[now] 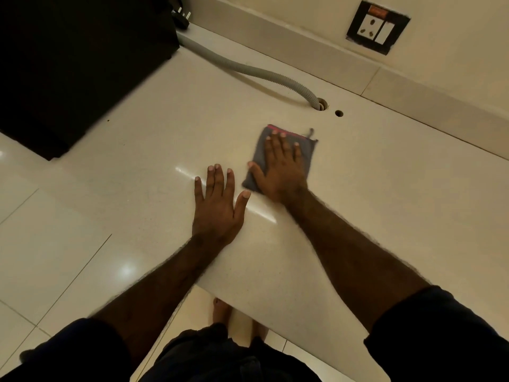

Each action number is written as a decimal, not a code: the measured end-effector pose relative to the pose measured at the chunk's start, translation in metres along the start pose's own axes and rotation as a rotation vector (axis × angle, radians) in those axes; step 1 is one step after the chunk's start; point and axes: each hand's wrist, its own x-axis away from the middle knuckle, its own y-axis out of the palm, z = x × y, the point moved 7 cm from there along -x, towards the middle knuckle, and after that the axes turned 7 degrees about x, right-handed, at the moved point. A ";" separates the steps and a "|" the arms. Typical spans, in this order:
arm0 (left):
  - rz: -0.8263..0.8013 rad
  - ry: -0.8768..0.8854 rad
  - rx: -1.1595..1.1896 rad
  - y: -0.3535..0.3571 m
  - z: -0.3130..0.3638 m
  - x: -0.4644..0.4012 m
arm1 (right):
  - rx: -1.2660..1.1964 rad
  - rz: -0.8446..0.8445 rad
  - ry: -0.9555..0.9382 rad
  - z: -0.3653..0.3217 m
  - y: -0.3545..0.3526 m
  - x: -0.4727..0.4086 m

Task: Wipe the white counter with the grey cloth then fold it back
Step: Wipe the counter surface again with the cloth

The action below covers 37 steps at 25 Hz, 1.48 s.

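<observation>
The grey cloth point(305, 158), folded into a small rectangle with a pink edge at its far side, lies flat on the white counter point(385, 205) near the middle. My right hand point(281, 169) presses flat on top of the cloth with fingers spread, covering most of it. Just to the left, my left hand point(217, 199) rests palm down on the bare counter, fingers apart, holding nothing. The cloth looks slightly blurred.
A grey corrugated hose point(261, 73) runs across the back of the counter into a hole point(321, 104); a smaller hole point(339, 113) sits beside it. A black appliance point(71, 64) stands at the far left. A wall socket point(377, 27) is behind. The tiled floor point(55, 244) lies left.
</observation>
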 end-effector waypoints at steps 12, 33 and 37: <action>-0.018 0.179 0.056 0.008 0.038 0.057 | -0.424 -0.013 -0.112 -0.003 0.027 0.145; -0.051 -0.026 -0.214 -0.011 -0.039 0.061 | -0.051 -0.001 -0.366 -0.097 0.021 0.084; 0.018 -0.035 -0.228 -0.006 -0.039 0.122 | -0.055 -0.044 -0.406 -0.117 0.032 0.131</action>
